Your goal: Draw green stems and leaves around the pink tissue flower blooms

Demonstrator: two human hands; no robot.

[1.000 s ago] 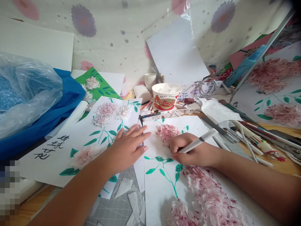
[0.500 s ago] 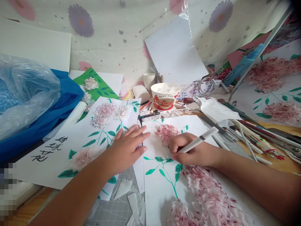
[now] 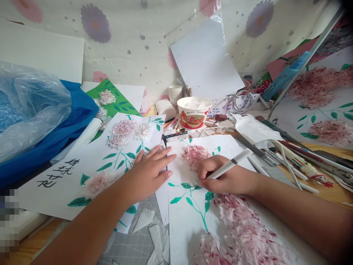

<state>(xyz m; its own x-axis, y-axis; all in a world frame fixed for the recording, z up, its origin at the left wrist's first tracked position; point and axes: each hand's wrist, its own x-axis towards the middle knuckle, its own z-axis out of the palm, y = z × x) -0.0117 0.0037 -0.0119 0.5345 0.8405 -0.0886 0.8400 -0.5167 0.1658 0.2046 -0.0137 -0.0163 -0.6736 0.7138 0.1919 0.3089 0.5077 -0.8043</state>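
Note:
Gripped in my right hand is a white marker pen with a dark band; its tip is hidden by the fingers. That hand rests on a white sheet bearing painted green leaves, beside a pink crumpled-paper flower. Larger pink paper blossoms fill the sheet's near right part. My left hand lies flat with fingers apart, across a second flower picture and its fingertips at the left edge of the first sheet. A pale pink paper flower shows by the left forearm.
A paper noodle bowl holding white tissue stands behind the sheets, near stacked paper cups. Blue cloth and a plastic bag lie at left. Pens, cables and a small figure crowd the right. Torn paper lies on the grey cutting mat.
The marker pen's back end has shifted slightly left and tilted a little more upright in my right hand. My left hand stays in place.

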